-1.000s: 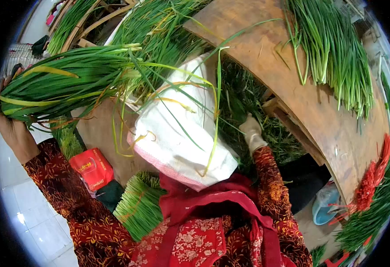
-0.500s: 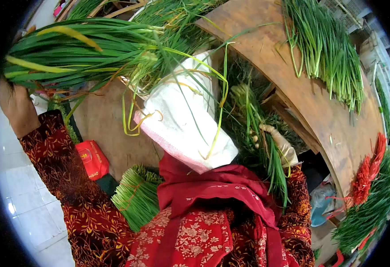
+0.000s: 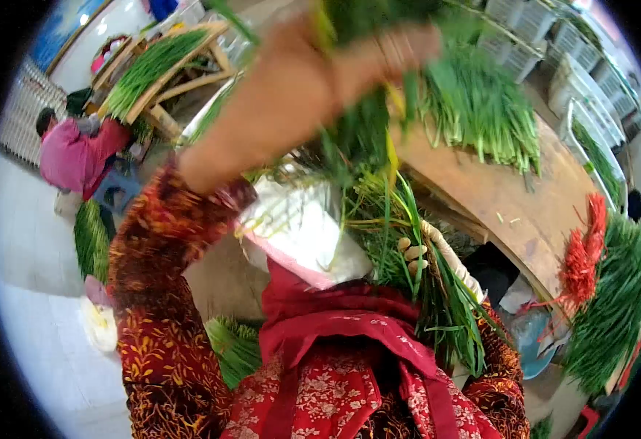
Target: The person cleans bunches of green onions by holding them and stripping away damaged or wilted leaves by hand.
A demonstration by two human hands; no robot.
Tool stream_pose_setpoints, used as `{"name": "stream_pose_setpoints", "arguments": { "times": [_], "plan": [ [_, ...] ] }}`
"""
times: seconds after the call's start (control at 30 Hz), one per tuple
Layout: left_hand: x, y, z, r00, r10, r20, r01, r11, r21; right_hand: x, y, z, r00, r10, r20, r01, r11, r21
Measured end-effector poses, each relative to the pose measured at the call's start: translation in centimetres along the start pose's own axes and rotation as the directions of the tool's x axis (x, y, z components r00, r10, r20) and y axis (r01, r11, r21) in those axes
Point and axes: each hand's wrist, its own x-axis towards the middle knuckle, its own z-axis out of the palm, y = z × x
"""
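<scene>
My left hand (image 3: 291, 95) is raised across the upper middle, smeared by motion, and looks closed around a blurred bunch of garlic chives (image 3: 364, 139), with leaves above and below it. Lower right, my right hand (image 3: 414, 254) shows bare fingertips and a cream glove or wrap on the rest; it is closed on a smaller clump of chives (image 3: 452, 322) whose leaves hang over my sleeve. A white woven sack (image 3: 298, 219) with a pink edge covers my lap, between both arms.
A curved wooden board (image 3: 518, 197) carries loose chives (image 3: 485, 110) at its far end. Red ties (image 3: 583, 256) and another chive pile (image 3: 613, 300) are at right. White crates (image 3: 587, 88) stand behind. A person in pink (image 3: 79, 157) sits at left near a wooden rack (image 3: 167, 73).
My left hand has swung from the far left to the upper middle, and the large chive bunch has moved right with it. The view has shifted, bringing the person in pink into sight.
</scene>
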Motion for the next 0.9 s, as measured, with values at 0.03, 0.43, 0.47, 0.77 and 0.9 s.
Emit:
{"name": "stream_pose_setpoints", "arguments": {
  "times": [0.03,0.43,0.47,0.77,0.9],
  "plan": [
    [0.1,-0.4,2.3,0.996,0.093,-0.013,-0.094,0.986,-0.138,-0.1,0.1,-0.6,0.974,0.065,0.218,-0.116,0.967,0.229],
    [-3.2,-5.4,5.0,0.988,-0.069,-0.139,0.000,0.895,-0.445,4.0,0.0,5.8,0.645,-0.755,-0.116,0.746,0.589,0.313],
    [-4.1,-5.8,4.4,0.985,-0.122,-0.118,0.053,0.882,-0.469,5.0,-0.2,6.7,0.625,-0.768,-0.139,0.767,0.571,0.292],
    [-12.2,-12.7,2.4,0.992,0.025,-0.127,-0.023,1.000,0.021,13.3,2.5,12.6,0.750,-0.644,0.150,0.483,0.688,0.541],
    [-13.6,-13.8,3.2,0.980,-0.174,-0.100,0.136,0.942,-0.307,15.1,4.3,13.2,0.790,-0.606,0.093,0.512,0.735,0.445]
  ]
}}
